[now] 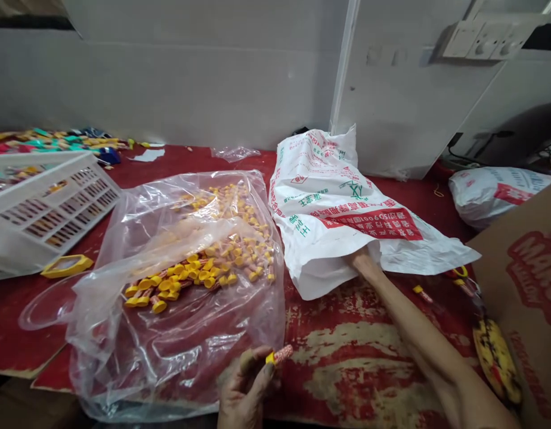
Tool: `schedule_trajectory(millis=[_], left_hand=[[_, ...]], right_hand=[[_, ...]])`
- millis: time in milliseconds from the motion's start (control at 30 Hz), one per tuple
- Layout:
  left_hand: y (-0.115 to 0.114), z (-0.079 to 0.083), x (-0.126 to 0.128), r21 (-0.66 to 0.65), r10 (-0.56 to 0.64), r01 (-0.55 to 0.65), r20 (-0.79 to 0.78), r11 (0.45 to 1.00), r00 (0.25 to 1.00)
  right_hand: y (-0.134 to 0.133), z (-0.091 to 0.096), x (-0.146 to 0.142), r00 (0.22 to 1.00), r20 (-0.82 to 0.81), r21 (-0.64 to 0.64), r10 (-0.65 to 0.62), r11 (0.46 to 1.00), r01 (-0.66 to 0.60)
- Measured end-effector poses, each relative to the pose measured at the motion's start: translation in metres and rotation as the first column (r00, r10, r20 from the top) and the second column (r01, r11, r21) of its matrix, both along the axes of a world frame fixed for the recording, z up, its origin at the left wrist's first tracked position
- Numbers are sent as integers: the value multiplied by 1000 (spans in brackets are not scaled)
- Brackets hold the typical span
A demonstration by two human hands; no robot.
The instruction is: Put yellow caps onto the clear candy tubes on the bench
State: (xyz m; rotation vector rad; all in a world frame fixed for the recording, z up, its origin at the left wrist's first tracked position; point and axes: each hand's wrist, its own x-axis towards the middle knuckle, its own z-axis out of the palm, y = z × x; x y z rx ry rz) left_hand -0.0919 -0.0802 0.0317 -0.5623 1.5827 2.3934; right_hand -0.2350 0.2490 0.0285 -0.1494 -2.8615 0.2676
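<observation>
My left hand (246,387) is at the bottom edge, fingers pinched on a small pink-patterned stick with a yellow cap (279,355). It sits beside a large clear plastic bag (186,333) that holds many yellow-capped sticks (204,262). My right arm stretches forward across the red table (347,357). My right hand (362,262) is pushed into the opening of a white woven sack with red and green print (338,208); its fingers are hidden inside.
A white slotted plastic basket (43,208) stands at the left, a yellow frame-shaped piece (66,266) in front of it. Colourful items (56,140) lie at the back left. A cardboard box (526,286) fills the right edge, another white sack (494,190) behind it.
</observation>
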Motion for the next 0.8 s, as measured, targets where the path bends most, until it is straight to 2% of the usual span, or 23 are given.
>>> schedule_trajectory(millis=[67, 133, 167, 233, 267, 300, 400, 533, 633, 667, 700, 733, 800], left_hand=[[5, -1, 1, 4, -32, 32, -1, 999, 999], [13, -2, 3, 9, -51, 51, -29, 999, 998], [18, -1, 4, 12, -60, 60, -50, 998, 997], [29, 0, 6, 15, -94, 96, -99, 995, 991], [34, 0, 8, 18, -122, 125, -120, 992, 985], [40, 0, 10, 20, -148, 152, -138, 988, 979], [51, 0, 17, 5, -191, 195, -162, 981, 968], [53, 0, 25, -11, -205, 206, -159, 978, 966], [52, 1, 28, 9, -199, 202, -157, 979, 967], [53, 1, 29, 22, -185, 191, -153, 981, 971], [54, 1, 29, 43, -169, 177, -144, 983, 975], [55, 1, 29, 69, -150, 160, -131, 985, 980], [59, 1, 30, 128, -127, 139, -100, 982, 987]], right_hand=[[-8, 9, 33, 996, 64, -43, 63, 997, -61], [-19, 19, 74, 976, 104, -198, 193, 966, -169], [-25, 23, 95, 956, 108, -308, 273, 923, -229], [-38, 31, 133, 909, 89, -509, 408, 803, -310], [-45, 34, 149, 889, 83, -566, 451, 755, -331], [-51, 36, 161, 874, 84, -586, 479, 733, -345], [-65, 38, 183, 852, 82, -581, 518, 719, -381], [-72, 38, 193, 847, 49, -576, 530, 708, -409], [-70, 35, 197, 912, 16, -636, 411, 708, -308], [-69, 33, 198, 941, 1, -698, 338, 674, -241], [-68, 31, 199, 965, -14, -775, 262, 607, -176], [-68, 28, 200, 981, -30, -851, 192, 511, -126], [-71, 22, 202, 994, -66, -954, 83, 285, -87]])
